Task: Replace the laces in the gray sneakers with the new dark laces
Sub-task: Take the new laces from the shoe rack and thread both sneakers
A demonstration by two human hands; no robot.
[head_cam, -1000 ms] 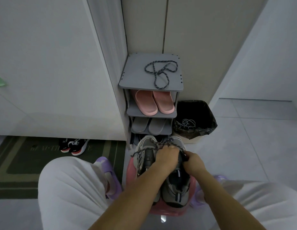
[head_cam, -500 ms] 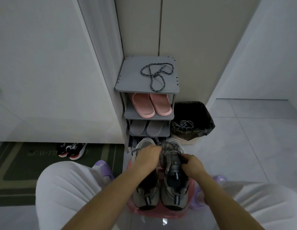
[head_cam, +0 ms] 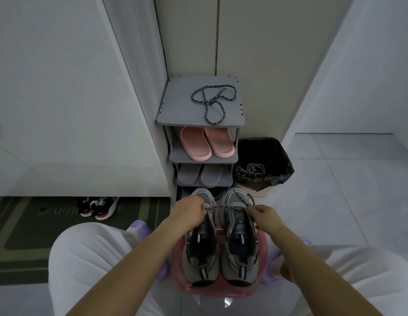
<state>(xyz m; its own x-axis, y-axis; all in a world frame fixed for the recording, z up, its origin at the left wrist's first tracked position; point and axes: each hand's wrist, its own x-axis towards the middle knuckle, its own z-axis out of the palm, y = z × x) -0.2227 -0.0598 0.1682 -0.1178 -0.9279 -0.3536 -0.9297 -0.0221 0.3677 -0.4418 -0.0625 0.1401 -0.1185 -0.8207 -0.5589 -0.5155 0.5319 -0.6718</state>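
Note:
Two gray sneakers stand side by side on a pink stool (head_cam: 221, 293) between my knees: the left sneaker (head_cam: 202, 252) and the right sneaker (head_cam: 239, 247), toes pointing away. A dark speckled lace (head_cam: 226, 208) runs taut across the right sneaker's eyelets. My left hand (head_cam: 190, 212) pinches one end of it over the left sneaker. My right hand (head_cam: 264, 216) pinches the other end at the right sneaker's outer side. A second dark lace (head_cam: 212, 101) lies looped on top of the gray shoe rack (head_cam: 173, 112).
The rack holds pink slippers (head_cam: 206, 143) and gray slippers (head_cam: 203, 174). A black-lined bin (head_cam: 280, 160) to its right contains pale old laces (head_cam: 252, 169). Black-and-red shoes (head_cam: 97, 206) sit on a green mat (head_cam: 27, 224) at left. White walls flank the rack.
My hands have moved apart from the middle of the sneakers, drawing the dark lace taut sideways. The sneakers now stand clearly side by side.

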